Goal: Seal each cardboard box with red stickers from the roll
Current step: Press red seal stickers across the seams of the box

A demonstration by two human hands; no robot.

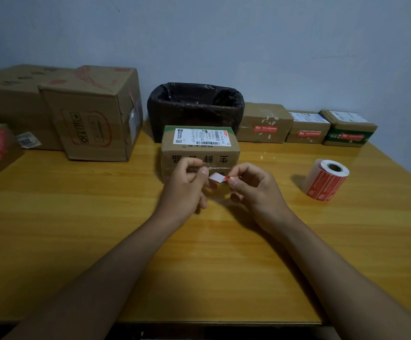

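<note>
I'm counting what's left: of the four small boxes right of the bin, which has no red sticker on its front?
The brown cardboard box with the white shipping label, nearest the hands; its front shows only black print.

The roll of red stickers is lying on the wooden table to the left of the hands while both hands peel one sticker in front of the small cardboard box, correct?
Not quite. The head view shows the roll of red stickers on the wooden table to the right of the hands, not the left. The rest holds: the left hand and right hand pinch one sticker in front of the small cardboard box.
</note>
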